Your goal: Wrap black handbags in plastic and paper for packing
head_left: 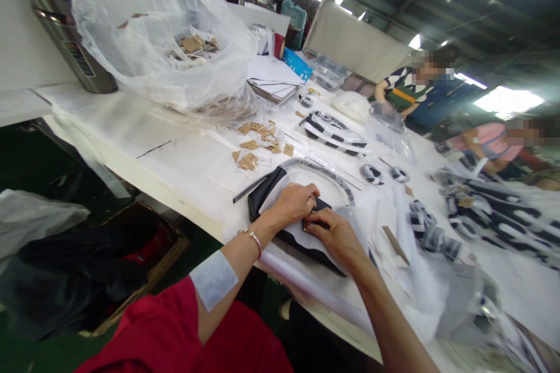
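Note:
A black handbag (315,252) lies on the table edge in front of me, with white sheeting over part of it. Its curved handle (336,178) is wrapped and arches away from me. My left hand (297,203) rests on the bag's middle, its fingers curled and closed on the flap. Just to the right, my right hand (330,230) pinches the bag's front at a small shiny piece, perhaps a clasp. The fingertips of both hands nearly meet there, and the exact grip is partly hidden. A dark thin strip (250,187) sticks out at the bag's left end.
Brown tags (266,139) lie scattered beyond the bag. A large clear plastic sack (166,64) of tags and a steel flask (81,52) stand at the left. Another wrapped bag (335,134) lies farther back. Many wrapped black pieces (494,204) cover the right; two co-workers (405,90) are beyond.

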A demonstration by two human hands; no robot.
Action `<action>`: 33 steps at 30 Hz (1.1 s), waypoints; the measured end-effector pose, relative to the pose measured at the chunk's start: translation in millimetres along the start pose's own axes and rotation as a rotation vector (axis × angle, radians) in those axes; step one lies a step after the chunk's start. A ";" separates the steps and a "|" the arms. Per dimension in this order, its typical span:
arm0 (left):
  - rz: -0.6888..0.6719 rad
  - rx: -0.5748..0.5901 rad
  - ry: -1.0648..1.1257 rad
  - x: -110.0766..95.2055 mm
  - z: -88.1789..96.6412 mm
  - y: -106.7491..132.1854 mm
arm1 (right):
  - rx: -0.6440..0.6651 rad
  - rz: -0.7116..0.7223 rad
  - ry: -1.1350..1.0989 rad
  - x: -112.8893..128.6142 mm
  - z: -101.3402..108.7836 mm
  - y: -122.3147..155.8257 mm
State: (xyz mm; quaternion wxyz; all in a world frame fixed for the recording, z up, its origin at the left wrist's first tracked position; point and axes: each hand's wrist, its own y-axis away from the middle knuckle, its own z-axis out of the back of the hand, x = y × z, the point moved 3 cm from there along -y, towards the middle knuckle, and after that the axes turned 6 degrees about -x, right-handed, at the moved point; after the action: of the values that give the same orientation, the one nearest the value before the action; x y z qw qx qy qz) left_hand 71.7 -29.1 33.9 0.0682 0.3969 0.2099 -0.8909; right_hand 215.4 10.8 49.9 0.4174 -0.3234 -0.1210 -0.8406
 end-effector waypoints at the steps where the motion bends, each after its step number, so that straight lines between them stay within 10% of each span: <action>1: 0.002 0.002 -0.012 0.3 -0.6 0.0 | 0.008 -0.003 0.005 1.5 1.0 -1.2; 20: 0.001 -0.016 -0.069 3.8 -1.4 -0.1 | -0.037 0.069 0.558 24.2 -5.6 -1.0; 26: -0.096 0.004 -0.122 1.9 -4.1 0.1 | -0.335 0.374 0.474 55.9 -1.5 59.5; 33: -0.256 0.162 -0.254 -21.2 4.6 3.0 | -0.320 0.423 0.542 57.7 -39.4 122.0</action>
State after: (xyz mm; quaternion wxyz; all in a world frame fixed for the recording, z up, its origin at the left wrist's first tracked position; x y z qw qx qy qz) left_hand 83.8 -34.7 51.3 -0.0522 0.2556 0.1759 -0.9492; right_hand 267.6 -119.8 49.0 0.5430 -0.1682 0.1961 -0.7990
